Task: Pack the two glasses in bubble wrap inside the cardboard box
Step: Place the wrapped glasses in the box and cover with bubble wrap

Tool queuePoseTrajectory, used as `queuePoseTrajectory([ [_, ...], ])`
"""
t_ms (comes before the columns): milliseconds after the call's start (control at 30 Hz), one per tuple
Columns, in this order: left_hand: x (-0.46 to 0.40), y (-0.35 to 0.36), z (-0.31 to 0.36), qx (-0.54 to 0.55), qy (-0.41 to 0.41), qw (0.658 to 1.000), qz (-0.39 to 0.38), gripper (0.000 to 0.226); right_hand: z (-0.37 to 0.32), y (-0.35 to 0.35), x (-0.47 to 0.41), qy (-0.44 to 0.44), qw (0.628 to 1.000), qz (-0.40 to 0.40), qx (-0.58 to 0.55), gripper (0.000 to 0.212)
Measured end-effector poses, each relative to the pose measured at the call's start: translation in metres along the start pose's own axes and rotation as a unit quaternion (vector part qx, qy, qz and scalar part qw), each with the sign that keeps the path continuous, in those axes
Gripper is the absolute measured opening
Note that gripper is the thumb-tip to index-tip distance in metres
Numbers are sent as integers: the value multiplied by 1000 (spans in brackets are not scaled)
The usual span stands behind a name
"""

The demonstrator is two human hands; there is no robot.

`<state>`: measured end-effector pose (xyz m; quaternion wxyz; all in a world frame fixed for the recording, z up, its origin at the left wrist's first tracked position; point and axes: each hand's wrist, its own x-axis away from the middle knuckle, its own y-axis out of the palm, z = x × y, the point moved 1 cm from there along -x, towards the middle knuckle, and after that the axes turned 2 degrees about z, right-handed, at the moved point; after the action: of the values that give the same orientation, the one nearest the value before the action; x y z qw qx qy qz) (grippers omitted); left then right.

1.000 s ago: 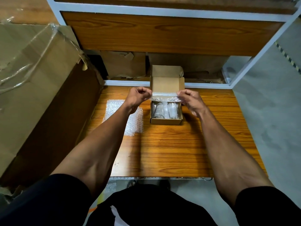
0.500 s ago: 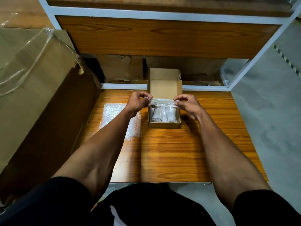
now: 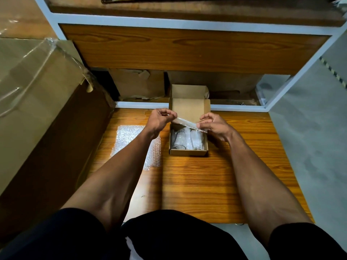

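A small open cardboard box [image 3: 188,152] stands on the wooden table [image 3: 197,184], its lid flap upright at the back. Two clear glasses lie side by side inside, the left glass [image 3: 178,139] and the right glass [image 3: 197,140], with bubble wrap around and between them. Above the box's far half I stretch a narrow piece of bubble wrap [image 3: 185,123]. My left hand [image 3: 159,121] pinches its left end and my right hand [image 3: 214,125] pinches its right end. The strip slopes down toward the right.
A flat sheet of bubble wrap [image 3: 131,141] lies on the table left of the box, partly under my left forearm. A large taped cardboard carton [image 3: 37,102] stands at the left. A white-framed shelf [image 3: 187,25] with cardboard pieces beneath rises behind the table. Grey floor lies to the right.
Both hands kept hold of the bubble wrap strip over the box. Level before, the strip now tilts, with the left end higher than the right.
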<state>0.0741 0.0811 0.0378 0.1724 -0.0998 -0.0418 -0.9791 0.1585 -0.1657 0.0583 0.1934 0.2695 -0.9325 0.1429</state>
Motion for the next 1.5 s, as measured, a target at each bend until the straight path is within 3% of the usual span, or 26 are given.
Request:
queuePoseTrajectory([
  [233,-11,6,3,-3,20,1000,22,18,-10,4,-15,70,989,-130,20,47],
  [600,-33,17,-8,-96,88,989,68,19,-3,-3,-35,97,967,-192,-133,34],
  [700,-38,21,-11,-129,104,982,91,17,-1,-4,-38,112,957,-206,-170,44],
  [1000,-40,30,-4,-144,77,978,128,17,-4,-2,-38,80,960,-219,-151,38],
  [1100,-36,33,1,-112,54,984,129,15,-7,-1,-39,55,964,-208,-156,41],
  [1300,-26,43,6,103,-54,992,58,14,-5,4,-41,15,969,-126,-211,39],
  [1500,-9,48,3,144,-143,978,-50,19,-5,17,-37,-20,958,-91,-271,26],
])
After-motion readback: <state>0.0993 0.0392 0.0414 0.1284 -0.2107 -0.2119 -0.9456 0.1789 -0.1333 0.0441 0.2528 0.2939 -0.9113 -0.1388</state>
